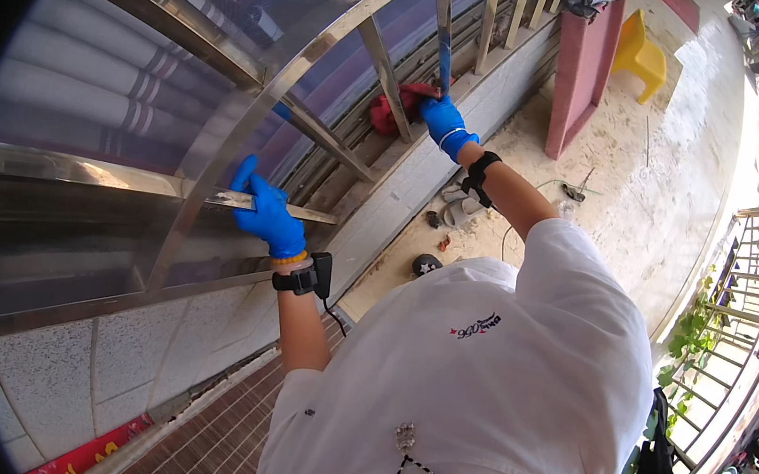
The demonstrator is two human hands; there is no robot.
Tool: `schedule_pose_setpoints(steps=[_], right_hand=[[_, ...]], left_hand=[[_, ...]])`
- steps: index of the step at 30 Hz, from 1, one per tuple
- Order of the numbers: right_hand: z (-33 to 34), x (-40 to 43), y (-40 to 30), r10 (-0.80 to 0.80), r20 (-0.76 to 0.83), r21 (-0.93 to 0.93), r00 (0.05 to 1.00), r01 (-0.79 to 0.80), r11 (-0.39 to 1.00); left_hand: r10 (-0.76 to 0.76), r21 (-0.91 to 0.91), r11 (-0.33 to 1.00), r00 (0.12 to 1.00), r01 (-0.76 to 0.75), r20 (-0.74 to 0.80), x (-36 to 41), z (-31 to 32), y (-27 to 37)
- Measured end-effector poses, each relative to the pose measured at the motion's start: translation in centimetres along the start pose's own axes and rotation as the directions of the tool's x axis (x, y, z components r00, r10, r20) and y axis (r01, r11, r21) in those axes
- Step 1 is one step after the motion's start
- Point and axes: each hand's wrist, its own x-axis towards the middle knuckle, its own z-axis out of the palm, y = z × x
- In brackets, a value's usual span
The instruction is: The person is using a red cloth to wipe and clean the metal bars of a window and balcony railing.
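Both my hands wear blue gloves. My left hand (270,216) is wrapped around a horizontal shiny metal bar (221,198) of the window grille, with one finger raised off it. Farther along, my right hand (447,123) grips a red cloth (388,111) low at the window sill (404,155). The cloth bunches behind and beside an upright bar (391,86) and partly hides under my fingers. Just above that hand stands another upright (445,28), with blue film on its lower part. Behind the grille is window glass with a striped curtain (87,70).
A pink upholstered panel (572,83) stands past my right hand, beside a yellow plastic chair (639,59). Slippers (462,212) and small litter lie on the floor below the sill. A metal railing (743,310) with leafy vines (687,339) runs along the right.
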Motion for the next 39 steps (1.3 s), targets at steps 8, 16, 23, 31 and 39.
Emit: schedule_pose_setpoints(steps=[8, 16, 23, 31, 39], right_hand=[[-10.1, -7.2, -4.7, -0.258, 0.055, -0.101, 0.964, 0.263, 0.960], [-14.1, -12.1, -2.1, -0.222, -0.207, -0.102, 0.953, 0.205, 0.973], [-20.4, -16.7, 1.7, -0.138, -0.297, -0.006, 0.945, 0.143, 0.990], [-30.8, -22.4, -0.4, 0.416, -0.121, 0.793, 0.901, -0.164, 0.587], [-36.9, -23.8, -2.2, 0.434, -0.258, 0.263, 0.863, -0.369, 0.891]], left_hand=[[0.010, 0.025, 1.000, 1.000, -0.010, -0.011, 0.2, -0.9, -0.5], [0.005, 0.004, 1.000, 1.000, -0.005, -0.022, 0.4, -0.7, -0.4], [-0.017, 0.045, 0.999, 1.000, 0.017, -0.005, 0.0, -0.9, -0.3], [0.155, 0.135, 0.977, 0.985, -0.164, 0.076, -1.1, -3.1, 0.3], [0.292, 0.463, 0.773, 0.892, -0.433, 0.346, -14.9, 0.6, -3.2]])
